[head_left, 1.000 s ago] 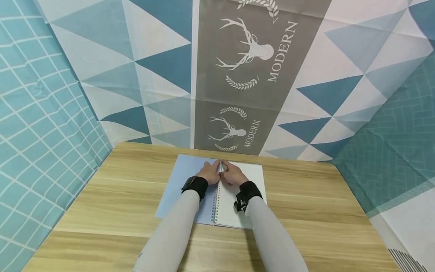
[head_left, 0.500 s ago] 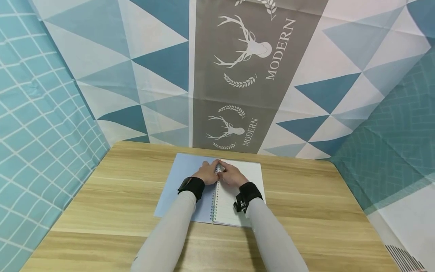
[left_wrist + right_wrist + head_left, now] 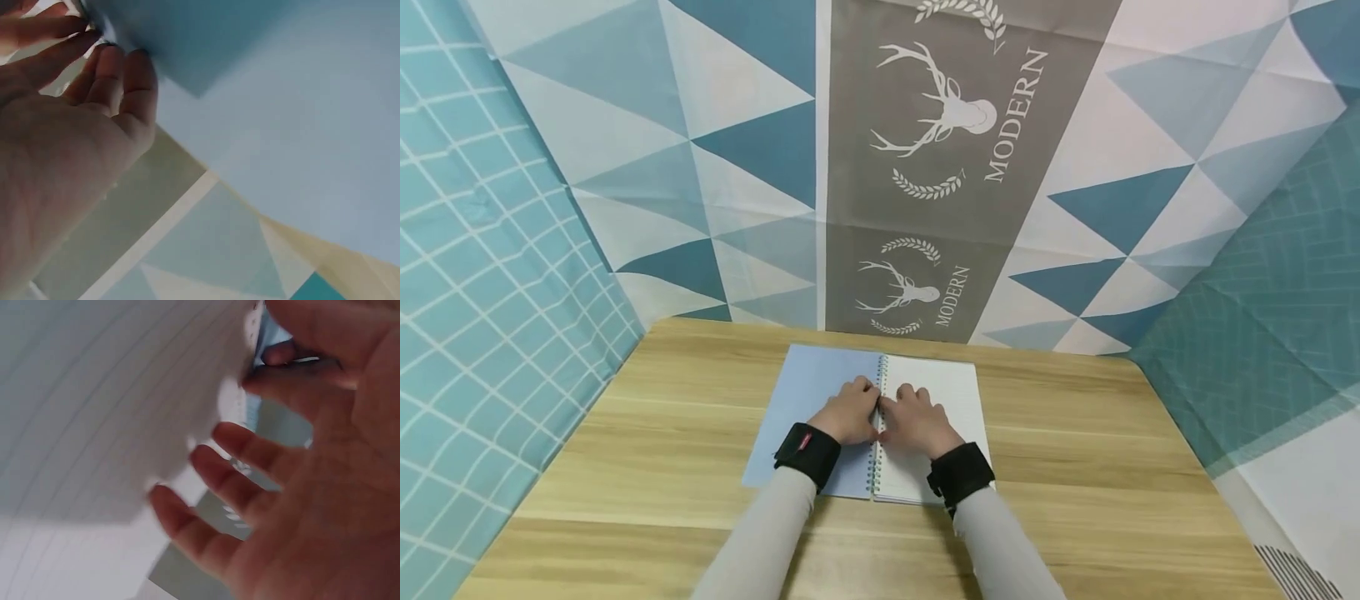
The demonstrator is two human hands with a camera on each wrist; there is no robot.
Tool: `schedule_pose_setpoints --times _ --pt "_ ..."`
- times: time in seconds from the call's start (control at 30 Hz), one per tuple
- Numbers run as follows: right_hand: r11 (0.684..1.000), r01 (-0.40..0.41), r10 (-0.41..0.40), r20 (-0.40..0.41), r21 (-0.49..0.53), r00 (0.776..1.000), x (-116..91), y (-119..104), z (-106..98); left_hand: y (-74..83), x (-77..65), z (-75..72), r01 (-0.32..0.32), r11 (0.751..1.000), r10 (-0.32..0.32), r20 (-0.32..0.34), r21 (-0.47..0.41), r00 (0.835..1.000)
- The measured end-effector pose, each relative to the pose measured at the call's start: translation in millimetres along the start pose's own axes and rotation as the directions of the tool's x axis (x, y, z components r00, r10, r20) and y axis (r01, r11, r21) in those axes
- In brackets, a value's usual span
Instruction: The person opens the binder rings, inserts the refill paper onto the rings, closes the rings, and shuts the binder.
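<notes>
A spiral notebook lies spread out, its pale blue cover [image 3: 820, 371] on the left and a ruled white page [image 3: 951, 379] on the right. The metal coil [image 3: 876, 479] runs down between them. My left hand [image 3: 848, 412] rests over the cover, index finger and thumb reaching the coil. Opposite, my right hand [image 3: 919, 419] lies over the page with its index fingertip and thumb at the coil too. In the right wrist view, the other fingers [image 3: 231, 478] spread over the ruled paper. The left wrist view shows bent fingers [image 3: 139, 87] against the blue cover [image 3: 300, 137].
The notebook sits toward the back of a wood-grain table [image 3: 700, 417]. Behind it hangs a patterned cloth [image 3: 752, 208] with triangles and deer heads. A blue checked cloth [image 3: 497, 250] closes the left side, a teal one [image 3: 1277, 308] the right.
Both hands have come down along the coil from its top end toward its middle, baring the upper rings. The right hand's fingers are spread wider. The notebook stays in place.
</notes>
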State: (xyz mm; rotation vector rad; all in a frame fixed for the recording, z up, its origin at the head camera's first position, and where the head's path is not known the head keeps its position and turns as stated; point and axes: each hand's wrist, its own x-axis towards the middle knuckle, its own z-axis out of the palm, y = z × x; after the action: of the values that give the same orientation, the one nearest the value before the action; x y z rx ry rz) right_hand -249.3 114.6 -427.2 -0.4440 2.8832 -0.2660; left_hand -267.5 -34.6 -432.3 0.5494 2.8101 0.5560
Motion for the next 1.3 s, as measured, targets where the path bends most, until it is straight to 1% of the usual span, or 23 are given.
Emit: schedule_pose_setpoints --times 0.07,0.13,0.27,0.5,0.67,0.8,0.93,1.0,1.2,1.3 --pt "1.000 0.013 -0.012 0.011 -0.026 1.000 -9 -3 2 3.1 -7.8 1.6 0.001 1.000 -0.001 -0.029 0.020 1.000" --pt "1.000 0.017 -0.017 0.017 -0.022 1.000 -17 -4 4 5.5 -14.5 4.1 0.008 1.000 -0.007 -0.051 0.024 0.999" --pt "1.000 0.013 -0.013 0.002 0.006 1.000 -29 -6 8 8.0 -23.2 9.2 0.022 1.000 -0.022 -0.073 -0.004 0.997" --pt "1.000 -0.003 0.003 -0.064 0.005 0.998 -38 -5 10 8.7 -25.3 13.6 0.009 1.000 -0.011 -0.083 -0.028 0.996" --pt "0.999 -0.030 0.031 -0.086 0.013 0.996 -40 -7 11 8.7 -26.8 14.8 0.014 0.999 -0.016 -0.072 -0.037 0.997" --pt "1.000 -0.017 0.017 -0.090 -0.002 0.996 -42 -8 12 6.6 -28.9 15.9 0.017 0.999 -0.020 -0.076 -0.046 0.997" --pt "0.999 0.035 -0.037 -0.070 -0.030 0.997 -42 -6 13 5.0 -31.1 16.9 0.040 0.997 -0.045 -0.094 -0.060 0.995" --pt "0.998 0.053 -0.054 -0.045 -0.036 0.997 -43 -3 14 4.8 -31.8 18.4 0.048 0.997 -0.054 -0.105 -0.054 0.993" --pt "0.998 0.050 -0.049 0.028 -0.035 0.998 -46 8 16 5.3 -34.7 21.4 0.074 0.997 -0.074 -0.108 0.001 0.991" --pt "0.999 0.045 -0.044 0.049 -0.019 0.998 -47 9 17 2.9 -39.0 17.4 0.124 0.992 -0.120 -0.111 0.025 0.986"
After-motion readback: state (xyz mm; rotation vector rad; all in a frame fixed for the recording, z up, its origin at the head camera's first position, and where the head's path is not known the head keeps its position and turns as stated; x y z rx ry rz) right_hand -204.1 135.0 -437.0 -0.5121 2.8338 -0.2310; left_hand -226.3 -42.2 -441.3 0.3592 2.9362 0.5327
